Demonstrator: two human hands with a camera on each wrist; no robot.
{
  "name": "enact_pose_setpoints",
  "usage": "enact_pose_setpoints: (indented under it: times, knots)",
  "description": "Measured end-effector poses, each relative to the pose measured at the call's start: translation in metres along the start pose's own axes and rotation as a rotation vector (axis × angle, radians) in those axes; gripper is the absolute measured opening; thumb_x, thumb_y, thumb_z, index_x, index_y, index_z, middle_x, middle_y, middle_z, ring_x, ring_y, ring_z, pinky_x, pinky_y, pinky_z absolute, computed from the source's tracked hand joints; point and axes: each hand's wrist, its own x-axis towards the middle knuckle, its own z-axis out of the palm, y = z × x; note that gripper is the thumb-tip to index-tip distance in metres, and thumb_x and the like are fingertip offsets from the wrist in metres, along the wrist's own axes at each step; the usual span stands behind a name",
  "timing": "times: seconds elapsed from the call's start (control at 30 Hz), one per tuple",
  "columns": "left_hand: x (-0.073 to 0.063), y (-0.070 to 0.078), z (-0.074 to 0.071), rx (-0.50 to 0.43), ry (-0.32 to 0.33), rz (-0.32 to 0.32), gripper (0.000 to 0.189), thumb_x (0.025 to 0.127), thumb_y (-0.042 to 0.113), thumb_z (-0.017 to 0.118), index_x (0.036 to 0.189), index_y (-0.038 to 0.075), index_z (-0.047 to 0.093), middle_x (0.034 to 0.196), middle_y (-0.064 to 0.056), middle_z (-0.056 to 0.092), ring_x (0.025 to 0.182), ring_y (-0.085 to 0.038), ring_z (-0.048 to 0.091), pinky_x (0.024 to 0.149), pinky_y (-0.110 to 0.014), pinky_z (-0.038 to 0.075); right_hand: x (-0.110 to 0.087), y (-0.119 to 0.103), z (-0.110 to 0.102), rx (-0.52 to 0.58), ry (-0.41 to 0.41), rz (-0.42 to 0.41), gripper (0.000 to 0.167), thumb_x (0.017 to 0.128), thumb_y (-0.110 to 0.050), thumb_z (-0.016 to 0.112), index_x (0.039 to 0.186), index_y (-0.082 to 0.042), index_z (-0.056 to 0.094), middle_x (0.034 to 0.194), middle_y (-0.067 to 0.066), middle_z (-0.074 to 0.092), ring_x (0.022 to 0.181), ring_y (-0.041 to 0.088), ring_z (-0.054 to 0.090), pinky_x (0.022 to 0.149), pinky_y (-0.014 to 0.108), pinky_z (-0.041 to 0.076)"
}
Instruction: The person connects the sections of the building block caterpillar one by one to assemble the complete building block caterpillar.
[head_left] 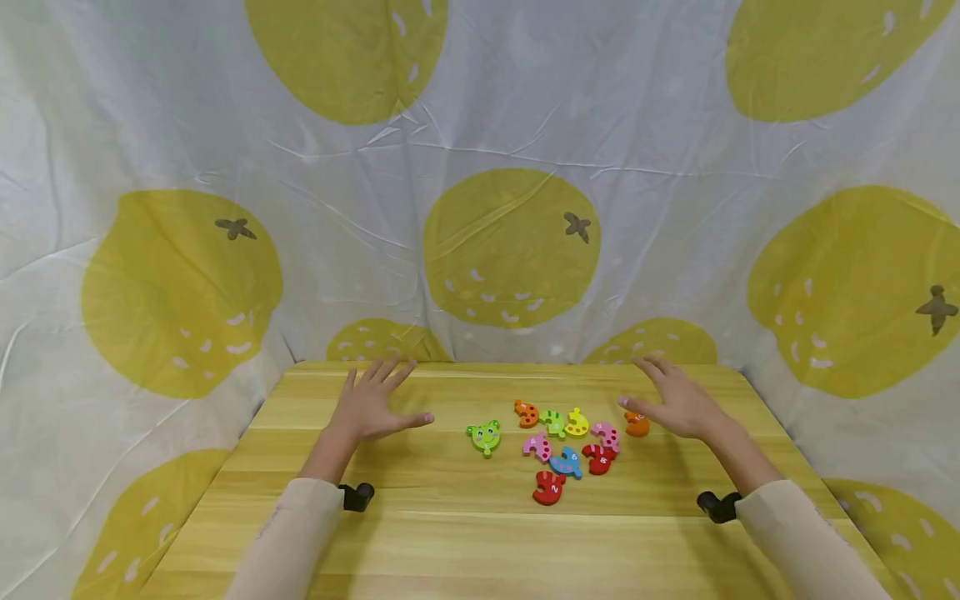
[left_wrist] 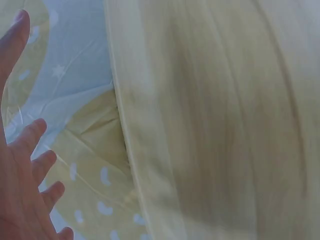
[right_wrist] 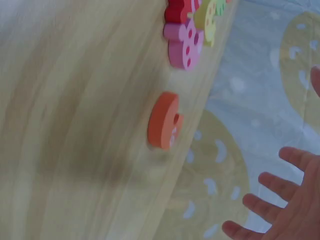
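My left hand hovers over the left of the table, fingers spread and holding nothing. To its right lies a green puzzle piece with a smiling face. My right hand, fingers extended and also without anything in it, is nearest an orange puzzle piece, partly hidden by the thumb side in the head view. That orange piece shows whole in the right wrist view. Between the hands lie several numbered curved pieces, among them a yellow one, a blue one and a red one.
The wooden table ends at a back edge against a hanging white cloth with yellow fruit prints. Cloth also hangs along both sides. A black wrist mount sticks out at each cuff, one at the left and one at the right.
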Motion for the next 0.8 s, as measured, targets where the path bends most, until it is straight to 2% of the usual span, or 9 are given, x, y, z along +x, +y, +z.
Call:
enact_pose_setpoints:
  times: [0.2,0.33,0.47,0.6,0.8]
  knots:
    - [-0.005,0.014,0.015,-0.077,0.048,0.038,0.095,0.082,0.080,0.062,0.158,0.027,0.044,0.166,-0.010,0.037,0.152,-0.041,0.033,0.121,-0.072,0.016,-0.002,-0.015,0.022,0.054,0.020,-0.031,0.086,0.096,-0.062,0.061,0.158,-0.006,0.038,0.159,0.027,0.038,0.142,0.055,0.039,0.105,0.076,0.038]
    - [-0.006,0.027,0.027,-0.113,0.062,0.076,0.085,0.087,0.076,0.061,0.154,0.025,0.051,0.161,-0.011,0.045,0.147,-0.041,0.041,0.118,-0.069,0.026,-0.002,-0.025,0.040,0.093,0.026,-0.047,0.078,0.097,-0.053,0.065,0.155,-0.006,0.043,0.155,0.025,0.045,0.140,0.052,0.044,0.106,0.073,0.041]
    - [-0.006,0.041,0.038,-0.146,0.045,0.086,0.072,0.091,0.069,0.060,0.148,0.026,0.057,0.157,-0.010,0.051,0.144,-0.040,0.046,0.115,-0.068,0.032,-0.001,-0.038,0.056,0.137,0.035,-0.073,0.070,0.096,-0.046,0.069,0.149,-0.004,0.050,0.149,0.025,0.052,0.135,0.050,0.050,0.105,0.069,0.045]
    - [-0.007,0.055,0.045,-0.203,0.038,0.100,0.057,0.095,0.055,0.066,0.143,0.025,0.063,0.152,-0.009,0.056,0.141,-0.038,0.050,0.113,-0.066,0.036,0.001,-0.052,0.068,0.192,0.037,-0.098,0.065,0.094,-0.041,0.073,0.144,-0.002,0.056,0.144,0.022,0.057,0.130,0.046,0.056,0.104,0.064,0.049]
    - [-0.007,0.073,0.059,-0.337,0.004,0.148,0.045,0.099,0.039,0.068,0.140,0.023,0.065,0.149,-0.009,0.058,0.140,-0.036,0.050,0.115,-0.062,0.038,-0.003,-0.072,0.080,0.280,0.004,-0.137,0.056,0.095,-0.035,0.075,0.137,-0.002,0.062,0.132,0.015,0.064,0.113,0.037,0.065,0.091,0.051,0.059]
